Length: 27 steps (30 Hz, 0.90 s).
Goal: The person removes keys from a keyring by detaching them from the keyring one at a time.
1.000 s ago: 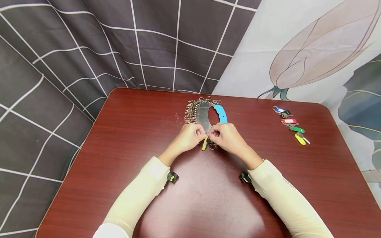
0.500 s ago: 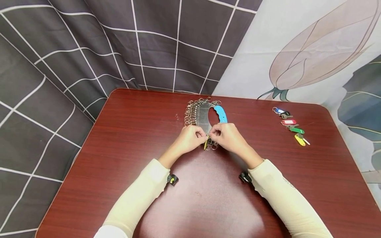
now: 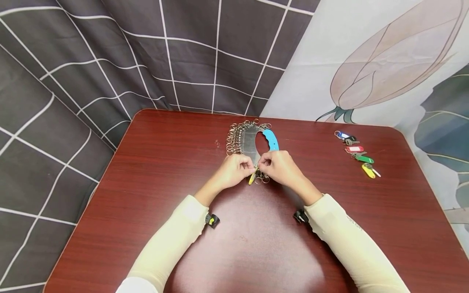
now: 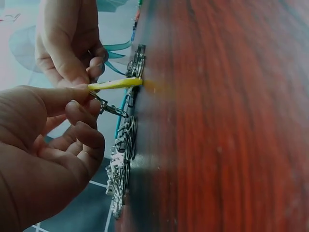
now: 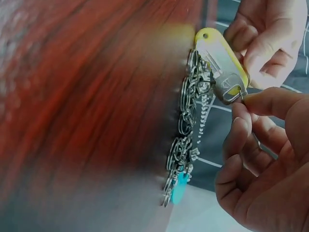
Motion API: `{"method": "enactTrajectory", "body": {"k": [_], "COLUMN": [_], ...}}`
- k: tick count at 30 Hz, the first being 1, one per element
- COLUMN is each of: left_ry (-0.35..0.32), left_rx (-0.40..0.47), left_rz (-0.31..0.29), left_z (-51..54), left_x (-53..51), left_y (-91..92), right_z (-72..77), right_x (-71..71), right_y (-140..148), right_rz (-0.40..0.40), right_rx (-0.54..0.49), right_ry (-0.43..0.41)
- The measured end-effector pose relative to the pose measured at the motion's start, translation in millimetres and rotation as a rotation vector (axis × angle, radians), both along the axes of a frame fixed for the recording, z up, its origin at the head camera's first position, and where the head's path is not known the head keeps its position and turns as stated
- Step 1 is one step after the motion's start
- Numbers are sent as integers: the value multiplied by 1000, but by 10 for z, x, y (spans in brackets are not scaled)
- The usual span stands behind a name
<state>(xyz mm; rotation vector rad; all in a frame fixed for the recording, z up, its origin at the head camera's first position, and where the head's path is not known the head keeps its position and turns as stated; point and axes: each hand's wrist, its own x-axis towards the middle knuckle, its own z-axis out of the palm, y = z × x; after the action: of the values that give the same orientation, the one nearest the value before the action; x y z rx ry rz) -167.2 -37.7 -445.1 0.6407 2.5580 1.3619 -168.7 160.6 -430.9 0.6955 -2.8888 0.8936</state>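
A yellow key tag [image 5: 216, 50] with a silver key [image 5: 228, 88] hangs from a small key ring [image 5: 243, 93] between my hands. My right hand [image 3: 281, 167] pinches this ring between thumb and fingertip. Close against it, my left hand [image 3: 234, 169] also pinches at the ring, its exact hold partly hidden by the fingers. Beneath the hands lies a curved metal plate [image 3: 250, 141] with a blue handle [image 3: 271, 140]. Clips with split rings [image 3: 234, 138] line its outer edge, and one clip [image 4: 113, 110] hangs by my left fingertips in the left wrist view.
On the right of the brown table [image 3: 165, 142] lie several tagged keys: a blue tag [image 3: 343, 135], a red tag [image 3: 354, 149], a green tag [image 3: 365, 159] and another yellow tag [image 3: 368, 171]. A dark checked curtain [image 3: 190, 61] hangs behind the table.
The yellow tag between my hands has swung and turned slightly. Both hands keep their pinch in nearly the same place, and the rings below them have shifted a little.
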Motion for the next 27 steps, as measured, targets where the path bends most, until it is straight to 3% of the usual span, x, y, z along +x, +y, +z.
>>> {"method": "enactTrajectory", "body": {"k": [3,9,15,21,24,27], "left_ry": [-16,-193,-246,-200,-121,-34], "left_rx": [-17,30,125,95,14,-68], "left_rz": [16,44,14,33,57,38], "left_z": [-4,-3,-38,-42,-15,17], "left_x": [0,-14,-23,-4,12,33], "left_y": [15,35,24,-8,-4,12], "right_z": [-1,17,17,-2,28,82], "right_x": [-6,15,18,-23,-29,-17], "right_y": [6,-12,-32,-23,-2,29], "right_rz": [1,30,18,-20,-26,-29], "right_rx": [3,17,41,75,41,-22], "right_ry": [-6,-5,18,33,16,-4]}}
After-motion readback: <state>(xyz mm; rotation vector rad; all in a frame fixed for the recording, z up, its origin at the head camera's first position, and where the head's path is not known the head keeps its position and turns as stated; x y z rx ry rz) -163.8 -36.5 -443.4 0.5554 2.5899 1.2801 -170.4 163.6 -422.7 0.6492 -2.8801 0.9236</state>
